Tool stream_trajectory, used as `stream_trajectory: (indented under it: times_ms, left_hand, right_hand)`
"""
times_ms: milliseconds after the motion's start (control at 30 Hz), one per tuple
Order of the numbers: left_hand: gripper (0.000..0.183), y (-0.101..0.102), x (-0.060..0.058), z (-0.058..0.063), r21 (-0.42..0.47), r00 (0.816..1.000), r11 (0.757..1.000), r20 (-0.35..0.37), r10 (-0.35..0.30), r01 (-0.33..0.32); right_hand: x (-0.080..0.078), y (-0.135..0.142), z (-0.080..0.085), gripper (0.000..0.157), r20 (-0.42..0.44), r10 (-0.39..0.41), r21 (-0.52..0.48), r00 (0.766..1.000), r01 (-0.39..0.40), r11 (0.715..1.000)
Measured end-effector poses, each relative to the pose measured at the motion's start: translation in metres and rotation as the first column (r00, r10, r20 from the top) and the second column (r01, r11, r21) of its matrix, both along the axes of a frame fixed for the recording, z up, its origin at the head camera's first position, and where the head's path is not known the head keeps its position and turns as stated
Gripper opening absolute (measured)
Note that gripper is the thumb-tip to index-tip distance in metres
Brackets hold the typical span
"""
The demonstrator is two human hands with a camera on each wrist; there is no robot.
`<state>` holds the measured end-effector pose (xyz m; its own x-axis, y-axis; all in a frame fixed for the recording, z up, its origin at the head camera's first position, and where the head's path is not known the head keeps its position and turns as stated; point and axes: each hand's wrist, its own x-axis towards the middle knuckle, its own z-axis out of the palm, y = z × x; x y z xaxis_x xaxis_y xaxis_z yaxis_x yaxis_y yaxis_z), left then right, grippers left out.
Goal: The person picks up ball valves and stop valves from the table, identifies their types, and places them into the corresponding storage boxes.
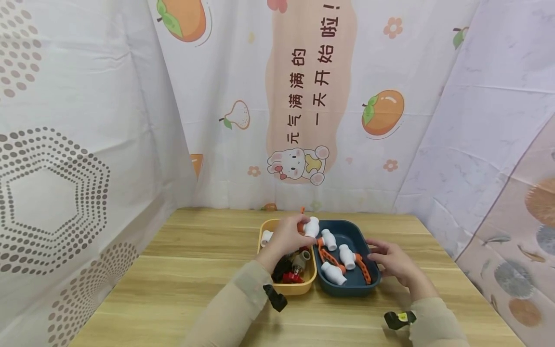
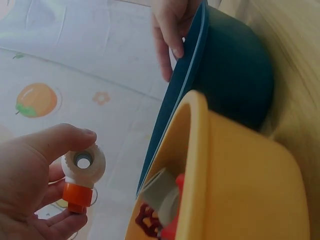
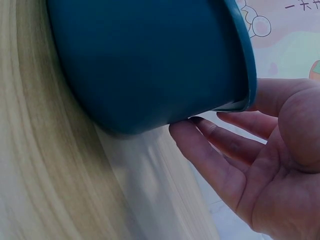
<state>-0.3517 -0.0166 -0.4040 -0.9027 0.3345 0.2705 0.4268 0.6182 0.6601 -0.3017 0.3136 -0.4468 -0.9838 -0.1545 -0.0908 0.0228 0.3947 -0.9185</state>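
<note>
My left hand (image 1: 284, 238) pinches a white ball valve (image 1: 311, 226) with an orange handle, above the place where the two bins meet. In the left wrist view the round bore of the valve (image 2: 84, 161) faces the camera, with its orange collar lower down. My right hand (image 1: 396, 265) holds the right side of the blue bin (image 1: 352, 290); in the right wrist view its fingertips (image 3: 181, 131) lie against the outer wall and one digit reaches past the rim. Inside the blue bin are several white valves (image 1: 347, 255) with orange handles (image 1: 363, 270).
Pressed against the blue bin's left side stands a yellow bin (image 1: 295, 289) with a grey fitting (image 1: 300, 260), red pieces (image 1: 293, 278), dark parts and a white piece (image 1: 266, 237). Both bins stand on a wooden table (image 1: 195, 270), with printed curtains (image 1: 243, 159) behind and at the sides.
</note>
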Motion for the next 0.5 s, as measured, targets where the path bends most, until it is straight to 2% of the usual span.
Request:
stream_trajectory:
  times_ms: [200,500]
  left_hand:
    - [0.058,0.013,0.002,-0.003,-0.029,1.0,1.0,0.011,-0.01,0.011]
    - [0.052,0.034,0.004,-0.006,0.007,0.998,0.999,0.043,-0.043,0.043]
  right_hand:
    - [0.0,0.0,-0.001,0.059,-0.001,0.001,-0.004,1.0,-0.001,1.0]
    - [0.0,0.0,0.0,0.059,-0.001,0.009,-0.012,1.0,-0.009,1.0]
